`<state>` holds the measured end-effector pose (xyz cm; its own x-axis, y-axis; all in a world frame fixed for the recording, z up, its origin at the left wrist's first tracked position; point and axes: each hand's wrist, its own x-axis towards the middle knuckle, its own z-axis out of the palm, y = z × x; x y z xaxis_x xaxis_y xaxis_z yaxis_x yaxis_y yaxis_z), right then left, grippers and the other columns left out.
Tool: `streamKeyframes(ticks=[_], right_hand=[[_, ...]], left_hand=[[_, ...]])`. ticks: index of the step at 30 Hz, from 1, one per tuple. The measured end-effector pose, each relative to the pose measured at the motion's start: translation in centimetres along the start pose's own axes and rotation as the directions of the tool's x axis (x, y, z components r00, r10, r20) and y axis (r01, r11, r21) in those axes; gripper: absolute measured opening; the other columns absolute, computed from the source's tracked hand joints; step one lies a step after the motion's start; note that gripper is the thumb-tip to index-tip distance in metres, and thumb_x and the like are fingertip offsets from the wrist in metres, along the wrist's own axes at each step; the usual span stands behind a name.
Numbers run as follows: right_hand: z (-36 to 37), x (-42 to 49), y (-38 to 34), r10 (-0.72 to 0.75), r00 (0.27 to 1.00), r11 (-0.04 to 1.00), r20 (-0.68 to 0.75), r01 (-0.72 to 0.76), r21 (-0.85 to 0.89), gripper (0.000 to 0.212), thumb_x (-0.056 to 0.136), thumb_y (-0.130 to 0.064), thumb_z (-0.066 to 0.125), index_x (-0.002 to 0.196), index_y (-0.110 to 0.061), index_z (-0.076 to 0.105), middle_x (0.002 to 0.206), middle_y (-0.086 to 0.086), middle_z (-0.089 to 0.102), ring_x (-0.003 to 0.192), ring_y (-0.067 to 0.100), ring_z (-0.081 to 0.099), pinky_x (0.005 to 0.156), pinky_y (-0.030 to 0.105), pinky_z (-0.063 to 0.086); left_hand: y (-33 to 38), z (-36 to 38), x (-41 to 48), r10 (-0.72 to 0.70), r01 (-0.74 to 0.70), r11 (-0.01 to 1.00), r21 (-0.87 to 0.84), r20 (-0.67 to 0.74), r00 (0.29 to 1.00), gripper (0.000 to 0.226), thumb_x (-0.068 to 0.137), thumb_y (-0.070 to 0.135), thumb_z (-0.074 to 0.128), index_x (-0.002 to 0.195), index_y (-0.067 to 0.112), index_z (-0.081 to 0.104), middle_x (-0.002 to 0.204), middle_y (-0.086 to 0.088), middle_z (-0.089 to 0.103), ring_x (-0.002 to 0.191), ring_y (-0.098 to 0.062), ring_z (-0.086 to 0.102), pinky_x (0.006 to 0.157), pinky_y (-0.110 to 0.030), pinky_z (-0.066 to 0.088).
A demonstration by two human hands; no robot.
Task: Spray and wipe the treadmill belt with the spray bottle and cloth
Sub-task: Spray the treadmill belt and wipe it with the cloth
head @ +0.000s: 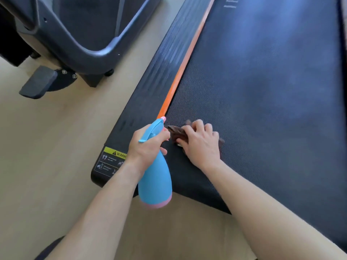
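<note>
Dark treadmill belt [262,91] under right grip [201,143] curled on brown cloth [175,132], left grip [148,145] just beside, clamped round blue spray bottle [155,182].

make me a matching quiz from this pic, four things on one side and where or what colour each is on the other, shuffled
1 spray bottle
2 cloth
3 stripe
4 warning label

a yellow, on the side rail
b held in the left hand
c orange, along the belt edge
d under the right hand

Pairs: 1-b, 2-d, 3-c, 4-a
</note>
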<state>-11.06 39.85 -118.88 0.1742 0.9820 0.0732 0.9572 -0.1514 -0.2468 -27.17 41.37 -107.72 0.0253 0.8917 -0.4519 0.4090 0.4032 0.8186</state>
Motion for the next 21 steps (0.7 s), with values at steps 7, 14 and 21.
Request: streamKeyframes(ticks=[7,14,21], right_hand=[[-1.9,-9.9,3.8,0.072,0.997,0.996,0.001,-0.072,-0.052,0.04,0.082,-0.059,0.07,0.11,-0.031,0.065,0.111,0.002,0.055,0.09,0.031,0.052,0.068,0.043,0.046],[-4.7,-12.3,6.6,0.393,0.914,0.92,0.106,-0.39,-0.046,0.045,0.092,-0.06,0.059,0.123,-0.029,0.06,0.12,0.006,0.047,0.104,0.033,0.047,0.08,0.047,0.05],[-6.2,-16.1,9.2,0.546,0.831,0.838,0.109,-0.545,-0.042,0.043,0.096,-0.059,0.054,0.128,-0.03,0.056,0.12,0.006,0.043,0.105,0.031,0.044,0.084,0.048,0.05]], left_hand=[[-0.5,2.0,-2.0,0.005,-0.018,0.995,0.094,0.135,0.991,0.011,0.094,0.028,0.076,0.097,0.038,0.075,0.109,-0.005,0.076,0.053,-0.006,0.066,0.076,-0.032,0.051],[-0.6,6.3,-3.8,0.01,-0.045,0.992,0.115,0.288,0.957,0.021,0.083,0.033,0.08,0.101,0.021,0.078,0.095,0.005,0.074,0.048,-0.008,0.065,0.068,-0.025,0.053],[-1.0,10.4,-4.9,0.008,-0.062,0.99,0.128,0.389,0.921,0.022,0.076,0.04,0.076,0.096,0.031,0.078,0.09,0.01,0.073,0.052,-0.011,0.068,0.085,-0.041,0.059]])
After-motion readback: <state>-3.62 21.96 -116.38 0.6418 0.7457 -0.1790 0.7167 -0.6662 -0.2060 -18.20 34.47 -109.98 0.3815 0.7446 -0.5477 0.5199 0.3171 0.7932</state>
